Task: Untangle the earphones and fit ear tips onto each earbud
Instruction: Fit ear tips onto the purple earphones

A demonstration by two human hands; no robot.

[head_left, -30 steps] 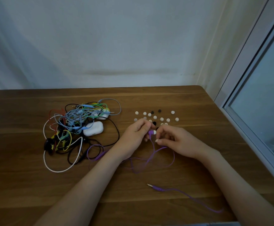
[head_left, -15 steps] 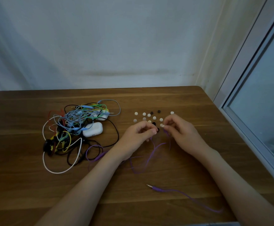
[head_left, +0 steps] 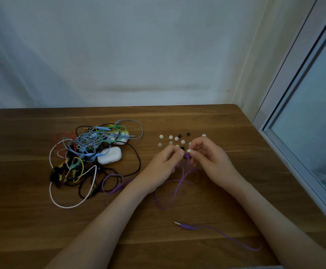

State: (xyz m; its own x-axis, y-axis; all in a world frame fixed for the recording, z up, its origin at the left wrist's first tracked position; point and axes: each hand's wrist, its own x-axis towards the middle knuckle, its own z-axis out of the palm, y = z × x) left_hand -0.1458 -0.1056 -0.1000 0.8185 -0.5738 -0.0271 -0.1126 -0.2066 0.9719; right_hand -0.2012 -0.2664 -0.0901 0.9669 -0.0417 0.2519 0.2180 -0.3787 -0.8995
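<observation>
Purple is the colour of the earphone set we are working on near the middle of the wooden table (head_left: 236, 191). We are holding its purple earbud (head_left: 186, 156) just above the tabletop, between our two hands. Our left hand (head_left: 162, 166) is curling its fingers inward and pinching the earbud from the left with thumb and forefinger. Our right hand (head_left: 210, 160) is pinching a white ear tip (head_left: 188, 150) between thumb and forefinger and is pressing it against the top of the earbud; whether the tip is seated on the earbud we cannot tell. The purple cable (head_left: 178, 185) is hanging down from the earbud, looping on the wood below our wrists and running off to the left under our left forearm. Its jack plug (head_left: 183, 226) is lying apart from the loops, nearer to us, with the rest of the cord trailing off under our right forearm. Just beyond our fingertips the loose ear tips (head_left: 171, 137) are lying scattered on the wood, most of them white, with a few black ear tips (head_left: 188, 134) among them; our right hand is hiding some of them. Well to the left, the tangle of earphones (head_left: 86, 150) is sitting in a heap of blue, green, yellow, red, black and white cords. A white charging case (head_left: 109, 155) is resting against the right edge of the heap, and a second white case (head_left: 122, 139) is lying partly buried under the cords behind it. A window frame (head_left: 294, 105) is running along the right side of the table.
</observation>
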